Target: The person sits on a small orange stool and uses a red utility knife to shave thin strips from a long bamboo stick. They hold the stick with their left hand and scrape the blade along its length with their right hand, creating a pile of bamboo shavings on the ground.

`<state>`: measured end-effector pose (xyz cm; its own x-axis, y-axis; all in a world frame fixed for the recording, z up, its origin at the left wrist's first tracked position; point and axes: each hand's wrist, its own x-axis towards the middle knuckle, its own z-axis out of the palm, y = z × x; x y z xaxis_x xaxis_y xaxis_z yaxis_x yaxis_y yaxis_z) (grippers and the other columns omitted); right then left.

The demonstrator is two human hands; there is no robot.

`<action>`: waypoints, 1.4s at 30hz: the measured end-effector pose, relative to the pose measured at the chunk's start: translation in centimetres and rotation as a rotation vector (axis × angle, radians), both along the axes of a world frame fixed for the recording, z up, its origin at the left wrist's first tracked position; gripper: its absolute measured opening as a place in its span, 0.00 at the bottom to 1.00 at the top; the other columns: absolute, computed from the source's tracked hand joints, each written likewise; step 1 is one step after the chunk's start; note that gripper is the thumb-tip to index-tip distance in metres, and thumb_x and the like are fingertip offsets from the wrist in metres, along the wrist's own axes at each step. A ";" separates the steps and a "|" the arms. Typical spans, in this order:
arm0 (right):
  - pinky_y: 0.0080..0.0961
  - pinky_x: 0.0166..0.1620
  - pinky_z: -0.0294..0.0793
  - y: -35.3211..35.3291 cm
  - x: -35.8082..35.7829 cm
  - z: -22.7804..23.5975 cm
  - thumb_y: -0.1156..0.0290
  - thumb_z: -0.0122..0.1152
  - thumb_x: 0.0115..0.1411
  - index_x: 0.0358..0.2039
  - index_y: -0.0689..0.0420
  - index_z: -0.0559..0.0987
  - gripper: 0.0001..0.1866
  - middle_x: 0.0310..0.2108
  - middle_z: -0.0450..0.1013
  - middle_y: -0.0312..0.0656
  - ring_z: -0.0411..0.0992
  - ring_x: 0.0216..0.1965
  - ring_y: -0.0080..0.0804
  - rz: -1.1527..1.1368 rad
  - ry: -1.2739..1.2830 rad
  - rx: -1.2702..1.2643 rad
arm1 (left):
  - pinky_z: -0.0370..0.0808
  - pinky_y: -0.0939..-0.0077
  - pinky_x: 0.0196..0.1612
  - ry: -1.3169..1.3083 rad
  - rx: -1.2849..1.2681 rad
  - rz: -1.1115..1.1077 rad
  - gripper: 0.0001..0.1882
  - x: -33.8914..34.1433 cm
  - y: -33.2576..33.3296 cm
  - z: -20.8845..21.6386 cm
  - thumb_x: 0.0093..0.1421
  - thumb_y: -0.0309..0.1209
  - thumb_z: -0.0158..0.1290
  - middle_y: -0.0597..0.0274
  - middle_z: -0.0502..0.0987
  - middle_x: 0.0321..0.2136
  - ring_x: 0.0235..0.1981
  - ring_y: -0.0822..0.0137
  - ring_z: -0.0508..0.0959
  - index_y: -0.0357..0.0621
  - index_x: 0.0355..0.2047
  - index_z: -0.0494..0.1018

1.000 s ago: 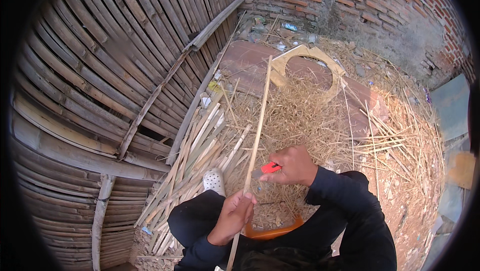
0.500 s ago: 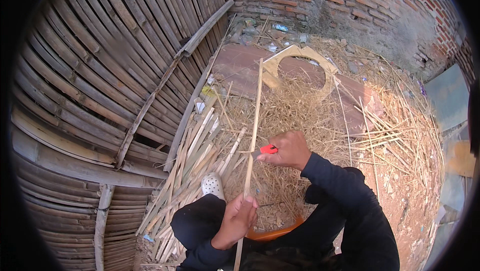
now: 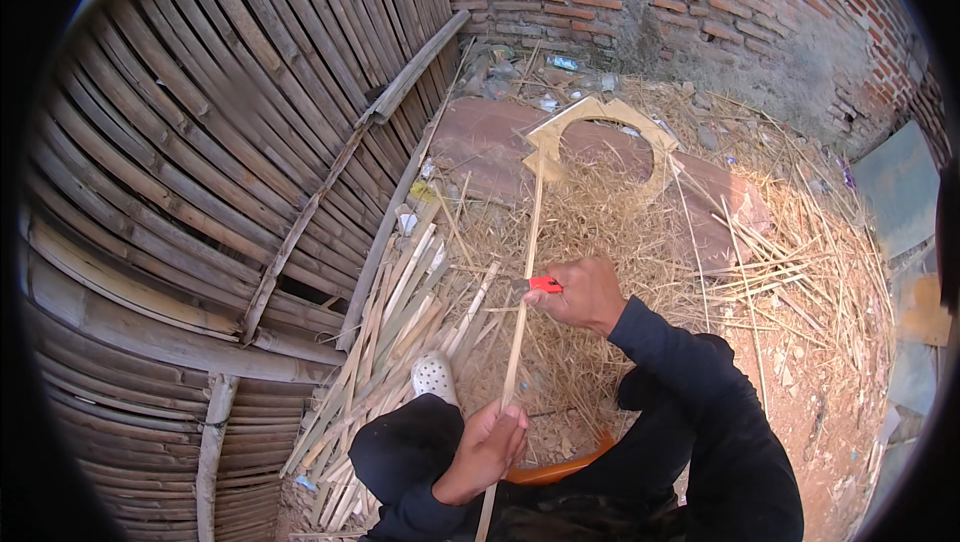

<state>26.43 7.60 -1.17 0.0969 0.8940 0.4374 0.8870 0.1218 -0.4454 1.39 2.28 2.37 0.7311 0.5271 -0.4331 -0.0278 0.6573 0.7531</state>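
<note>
At your far left, the loose pile (image 3: pixel 372 352) of pale lengths lies beside your shoe (image 3: pixel 433 379), out of both hands. Your left hand (image 3: pixel 483 454) is clamped on the lower part of the strip (image 3: pixel 517 342), thumb along its upper face. The strip looks like split bamboo: expect it to be light, stiff over a short span and springy over its full length, so the free far end will probably whip a little. It should be tough along the grain but liable to split, and its raw edges may be sharp or leave splinters. The low hold, thumb pressed flat and well clear of the blade, seems the right place to grip; a smooth face could slide if you slacken.

The strip runs away from you, leaning slightly right, through your left hand, with its near end passing out of view below. Its far end reaches past both hands, over the shavings (image 3: pixel 590 217). Your right hand (image 3: pixel 585 294) is closed round the red knife (image 3: pixel 545 285), just right of the strip's middle, with the blade across it. The hands are apart; whether the right fingertips also touch the strip, you cannot tell.
</note>
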 end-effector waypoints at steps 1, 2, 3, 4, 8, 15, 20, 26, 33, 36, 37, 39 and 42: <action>0.35 0.18 0.67 -0.3 -0.1 0.1 0.34 0.55 0.51 0.13 0.52 0.78 0.32 0.11 0.70 0.44 0.71 0.14 0.41 0.022 -0.029 -0.007 | 0.54 0.82 0.16 0.017 0.001 -0.013 0.13 -0.2 0.0 0.0 0.71 0.37 0.37 0.73 0.56 0.12 0.11 0.79 0.54 0.43 0.32 0.63; 0.35 0.18 0.66 -0.6 -0.3 -0.1 0.34 0.55 0.52 0.13 0.52 0.78 0.32 0.11 0.70 0.44 0.71 0.14 0.42 0.048 -0.051 -0.021 | 0.53 0.83 0.16 0.040 -0.004 -0.023 0.13 -0.5 -0.2 0.0 0.71 0.37 0.37 0.73 0.56 0.12 0.11 0.79 0.54 0.43 0.32 0.63; 0.36 0.18 0.66 -0.8 -0.3 -0.3 0.34 0.55 0.52 0.13 0.52 0.78 0.31 0.11 0.69 0.43 0.71 0.14 0.42 0.075 -0.073 -0.035 | 0.53 0.83 0.15 0.064 -0.010 -0.032 0.13 -0.7 -0.3 -0.1 0.71 0.37 0.37 0.73 0.56 0.12 0.11 0.79 0.54 0.43 0.32 0.63; 0.37 0.18 0.65 -0.4 0.5 -0.5 0.33 0.53 0.52 0.12 0.53 0.76 0.33 0.10 0.68 0.44 0.69 0.13 0.43 0.035 -0.078 -0.021 | 0.53 0.83 0.15 0.039 0.007 -0.047 0.13 -0.8 -0.3 -0.3 0.71 0.37 0.37 0.73 0.57 0.12 0.11 0.79 0.54 0.44 0.32 0.63; 0.39 0.19 0.63 2.4 6.5 -1.0 0.30 0.46 0.54 0.12 0.54 0.73 0.37 0.11 0.66 0.45 0.68 0.14 0.47 -0.192 -0.086 0.010 | 0.53 0.84 0.15 -0.006 0.030 -0.131 0.13 -1.4 -0.9 -1.0 0.71 0.37 0.37 0.73 0.58 0.13 0.12 0.81 0.55 0.44 0.32 0.63; 0.44 0.26 0.66 3.9 18.9 -2.7 0.31 0.38 0.59 0.16 0.61 0.76 0.41 0.13 0.68 0.53 0.70 0.22 0.52 -0.707 0.050 0.016 | 0.54 0.84 0.18 0.011 0.268 -0.324 0.13 -1.9 -1.7 -2.0 0.71 0.37 0.38 0.74 0.57 0.13 0.14 0.80 0.56 0.43 0.33 0.65; 0.40 0.26 0.64 1.2 19.3 -0.3 0.31 0.37 0.59 0.13 0.63 0.70 0.43 0.12 0.64 0.50 0.66 0.17 0.47 -0.720 0.291 -0.135 | 0.54 0.84 0.18 0.056 0.190 -0.168 0.12 -1.9 -0.9 -2.7 0.70 0.36 0.39 0.74 0.58 0.14 0.14 0.81 0.56 0.43 0.32 0.66; 0.39 0.27 0.69 -1.4 1.1 2.9 0.34 0.51 0.54 0.19 0.56 0.76 0.33 0.15 0.70 0.47 0.73 0.21 0.47 -0.022 -0.015 -0.427 | 0.52 0.83 0.15 0.141 0.125 0.182 0.13 -1.6 0.5 -2.0 0.70 0.36 0.39 0.73 0.58 0.11 0.10 0.80 0.55 0.43 0.32 0.66; 0.38 0.23 0.70 -3.1 -2.8 0.6 0.35 0.55 0.53 0.20 0.55 0.78 0.31 0.14 0.71 0.45 0.73 0.18 0.46 0.289 0.053 -0.165 | 0.54 0.83 0.16 0.091 0.157 0.166 0.12 0.1 1.2 -1.4 0.70 0.36 0.39 0.73 0.59 0.12 0.11 0.80 0.56 0.43 0.32 0.66; 0.37 0.21 0.69 -2.0 -1.7 -0.3 0.35 0.55 0.52 0.19 0.55 0.78 0.31 0.13 0.71 0.44 0.72 0.16 0.43 0.216 -0.059 -0.144 | 0.50 0.83 0.15 0.087 0.157 0.165 0.12 0.8 0.6 -1.6 0.70 0.36 0.40 0.73 0.57 0.11 0.10 0.80 0.52 0.42 0.32 0.66; 0.37 0.21 0.69 -1.4 -1.1 -0.4 0.35 0.55 0.52 0.18 0.55 0.77 0.31 0.13 0.71 0.44 0.72 0.16 0.42 0.179 -0.094 -0.137 | 0.50 0.83 0.15 0.082 0.157 0.149 0.12 0.8 0.6 -1.6 0.70 0.36 0.40 0.73 0.57 0.11 0.10 0.80 0.52 0.42 0.32 0.66; 0.36 0.20 0.69 -0.7 0.0 -0.4 0.34 0.54 0.52 0.17 0.54 0.78 0.32 0.12 0.70 0.43 0.72 0.15 0.41 0.086 -0.100 -0.131 | 0.50 0.83 0.16 0.069 0.146 0.122 0.12 0.9 0.5 -1.8 0.70 0.37 0.40 0.74 0.57 0.12 0.11 0.80 0.52 0.42 0.32 0.66; 0.34 0.18 0.68 -1.7 -1.4 -0.3 0.33 0.53 0.52 0.17 0.53 0.79 0.32 0.11 0.70 0.42 0.72 0.14 0.40 0.166 -0.064 -0.020 | 0.50 0.82 0.16 0.051 0.145 0.105 0.12 1.0 0.7 -1.5 0.70 0.37 0.41 0.75 0.56 0.13 0.12 0.81 0.52 0.42 0.32 0.65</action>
<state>24.98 5.95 -1.45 -0.0807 0.9039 0.4201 0.8819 0.2612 -0.3926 2.44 3.01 0.86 0.6478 0.6590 -0.3823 -0.0494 0.5371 0.8421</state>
